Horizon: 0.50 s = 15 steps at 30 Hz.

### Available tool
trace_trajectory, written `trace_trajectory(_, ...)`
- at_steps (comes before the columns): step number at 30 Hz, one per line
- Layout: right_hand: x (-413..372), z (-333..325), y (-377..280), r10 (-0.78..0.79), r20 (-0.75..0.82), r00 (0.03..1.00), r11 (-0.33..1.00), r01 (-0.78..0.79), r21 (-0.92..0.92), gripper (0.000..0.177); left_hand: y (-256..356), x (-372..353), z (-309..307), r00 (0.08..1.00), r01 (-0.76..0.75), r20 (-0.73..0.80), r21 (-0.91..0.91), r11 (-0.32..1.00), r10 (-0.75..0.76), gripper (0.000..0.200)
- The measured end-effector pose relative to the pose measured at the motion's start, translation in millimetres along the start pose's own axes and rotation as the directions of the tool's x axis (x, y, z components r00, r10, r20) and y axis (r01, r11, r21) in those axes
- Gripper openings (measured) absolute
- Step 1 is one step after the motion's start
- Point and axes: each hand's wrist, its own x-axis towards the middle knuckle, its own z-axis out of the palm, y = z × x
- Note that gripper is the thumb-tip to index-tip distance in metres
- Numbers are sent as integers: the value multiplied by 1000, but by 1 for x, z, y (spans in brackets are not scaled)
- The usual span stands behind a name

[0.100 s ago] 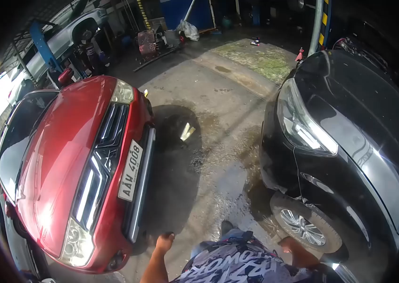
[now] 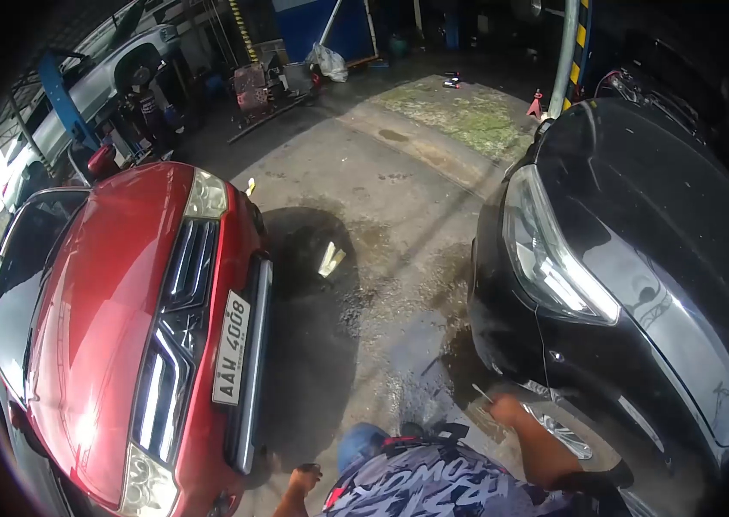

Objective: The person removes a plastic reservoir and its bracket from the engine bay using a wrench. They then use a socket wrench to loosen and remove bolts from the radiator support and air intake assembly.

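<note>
My right hand is closed around a slim metal tool, whose thin shaft sticks out past the fingers toward the upper left. That hand is in front of the black car's front wheel, overlapping it in this view. Low in the picture, my left hand has its fingers curled, with a dark spot at the fingertips; I cannot tell what it holds. Close to its left stands the front bumper of the red car.
The concrete floor between the cars is wet in patches. Pale yellow strips lie in the shadow near the red car. A red jack stand stands by the pole. A person is at the back left near a raised silver vehicle.
My right arm has reached forward, and the slim tool now shows in that hand. My left hand sits lower in view. The whole scene has shifted slightly with my head.
</note>
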Motion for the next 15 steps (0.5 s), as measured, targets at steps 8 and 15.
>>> trace_trajectory(8,258,-196,-233,-24,-160,987,921,84,380,37,123,143,-101,916,393,140,-135,909,-375,29)
trace_trajectory(15,383,-257,-243,304,-41,952,660,-180,730,33,490,363,-266,992,-92,-96,-70,993,85,24)
